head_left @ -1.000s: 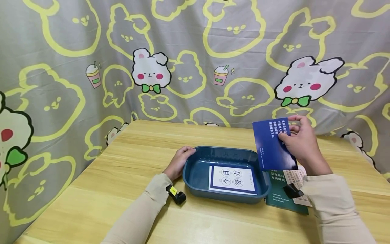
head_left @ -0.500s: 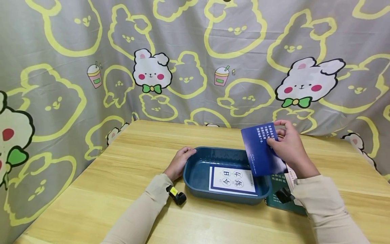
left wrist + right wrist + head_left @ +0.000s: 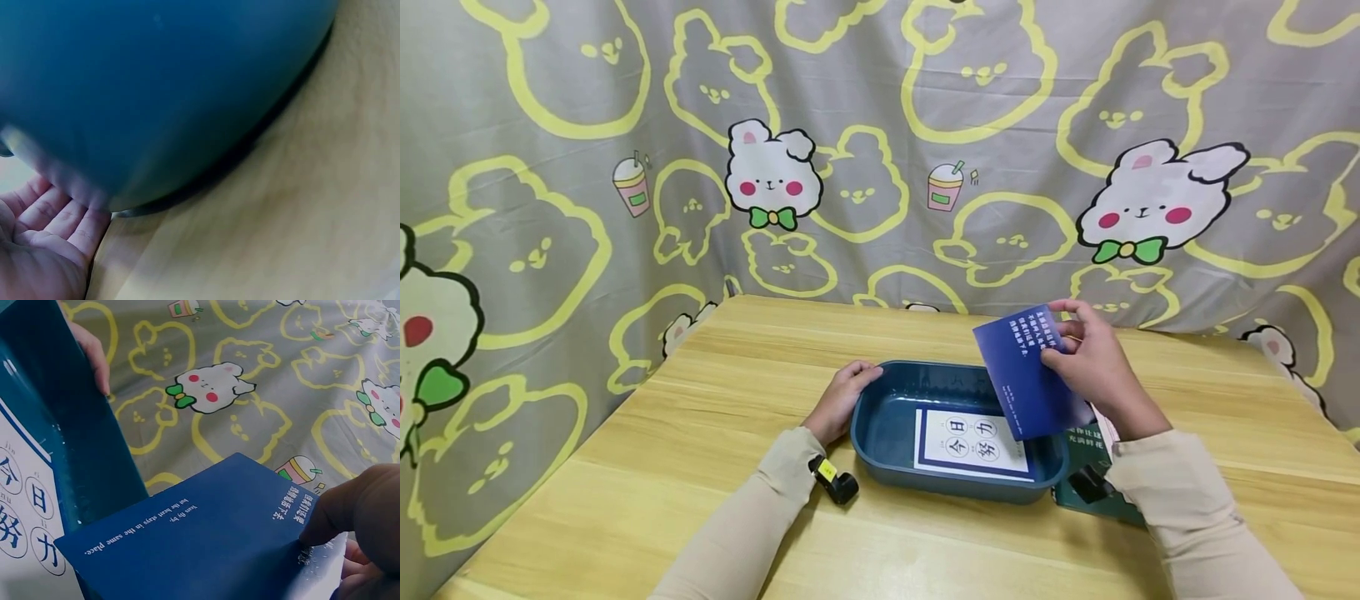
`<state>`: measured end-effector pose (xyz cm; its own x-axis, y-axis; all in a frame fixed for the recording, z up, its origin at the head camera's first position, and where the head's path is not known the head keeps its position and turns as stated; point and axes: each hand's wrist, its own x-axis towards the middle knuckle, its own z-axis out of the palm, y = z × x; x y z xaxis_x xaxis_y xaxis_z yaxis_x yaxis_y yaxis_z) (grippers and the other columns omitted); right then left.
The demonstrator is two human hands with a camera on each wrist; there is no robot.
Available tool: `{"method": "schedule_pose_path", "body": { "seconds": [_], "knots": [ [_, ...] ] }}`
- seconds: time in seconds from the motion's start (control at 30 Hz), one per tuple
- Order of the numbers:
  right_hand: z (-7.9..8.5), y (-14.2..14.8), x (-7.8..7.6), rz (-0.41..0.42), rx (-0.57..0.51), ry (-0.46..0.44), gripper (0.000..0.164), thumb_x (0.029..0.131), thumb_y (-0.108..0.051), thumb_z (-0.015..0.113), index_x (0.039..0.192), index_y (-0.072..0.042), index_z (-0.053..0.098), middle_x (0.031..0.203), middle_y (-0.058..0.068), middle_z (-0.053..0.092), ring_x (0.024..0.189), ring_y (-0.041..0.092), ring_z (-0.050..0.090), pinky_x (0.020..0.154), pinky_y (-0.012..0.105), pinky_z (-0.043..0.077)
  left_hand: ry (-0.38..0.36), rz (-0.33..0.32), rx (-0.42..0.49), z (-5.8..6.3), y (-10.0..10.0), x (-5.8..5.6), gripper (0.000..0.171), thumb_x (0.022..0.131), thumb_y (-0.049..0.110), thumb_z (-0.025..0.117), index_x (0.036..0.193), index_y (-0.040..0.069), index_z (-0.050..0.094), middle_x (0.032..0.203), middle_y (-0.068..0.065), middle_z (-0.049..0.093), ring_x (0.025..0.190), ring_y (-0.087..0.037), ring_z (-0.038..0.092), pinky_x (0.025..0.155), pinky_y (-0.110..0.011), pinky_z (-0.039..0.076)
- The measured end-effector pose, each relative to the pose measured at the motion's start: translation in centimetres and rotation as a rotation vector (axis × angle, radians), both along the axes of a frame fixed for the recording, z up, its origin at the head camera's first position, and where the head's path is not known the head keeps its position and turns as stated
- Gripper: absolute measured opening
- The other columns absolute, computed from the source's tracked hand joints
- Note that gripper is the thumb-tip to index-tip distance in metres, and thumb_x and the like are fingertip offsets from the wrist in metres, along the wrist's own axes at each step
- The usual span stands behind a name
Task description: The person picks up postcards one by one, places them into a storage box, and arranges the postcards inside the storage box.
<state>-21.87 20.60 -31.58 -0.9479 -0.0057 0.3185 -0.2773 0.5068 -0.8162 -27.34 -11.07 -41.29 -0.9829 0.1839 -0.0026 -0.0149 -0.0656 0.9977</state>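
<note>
My right hand (image 3: 1097,367) pinches a dark blue card (image 3: 1018,367) with white print, thumb on the near face and fingers behind. The card is tilted and overlaps the right end of a dark teal basin (image 3: 887,481) in the head view. Inside the basin lies a white card (image 3: 970,442) with a blue border and circled characters. At the basin's left end is my left hand (image 3: 841,400), its fingertips at the rim. The left wrist view shows its fingers (image 3: 47,209) fairly straight against the basin's outer wall (image 3: 156,94).
Right of the basin, a green card (image 3: 1086,454) with white print lies on the wooden table (image 3: 700,467), partly hidden by my right arm. Part of a pinkish card shows beside it. A grey curtain (image 3: 880,150) with yellow outlines and white rabbits hangs behind the table.
My right hand has carried the blue card leftward and slightly down, from beside the basin to over its right end, turning it a little. The left hand and basin have not moved.
</note>
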Motion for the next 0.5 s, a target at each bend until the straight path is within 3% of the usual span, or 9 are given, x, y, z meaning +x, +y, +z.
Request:
{"method": "schedule_pose_path", "body": {
  "seconds": [0.13, 0.5],
  "knots": [
    [-0.12, -0.34, -0.06, 0.023, 0.027, -0.01, 0.06, 0.088, 0.01, 0.056, 0.142, 0.0, 0.033, 0.124, 0.032, 0.053, 0.104, 0.047, 0.059, 0.085, 0.059, 0.047, -0.004, 0.003, 0.006, -0.04, -0.02, -0.05, 0.016, 0.099, 0.017, 0.054, 0.099, 0.001, 0.056, 0.096, -0.007, 0.057, 0.086, -0.015, 0.055, 0.073, -0.024, 0.047],
    [-0.96, -0.77, -0.41, 0.119, 0.114, 0.019, 0.057, 0.087, 0.014, 0.052, 0.139, -0.004, 0.038, 0.124, 0.03, 0.053, 0.102, 0.049, 0.06, 0.075, 0.056, 0.053, -0.002, -0.002, -0.004, -0.02, -0.04, -0.05, 0.018, 0.099, 0.019, 0.054, 0.1, 0.001, 0.056, 0.098, -0.007, 0.057, 0.087, -0.015, 0.055, 0.074, -0.024, 0.047]
  ]
}}
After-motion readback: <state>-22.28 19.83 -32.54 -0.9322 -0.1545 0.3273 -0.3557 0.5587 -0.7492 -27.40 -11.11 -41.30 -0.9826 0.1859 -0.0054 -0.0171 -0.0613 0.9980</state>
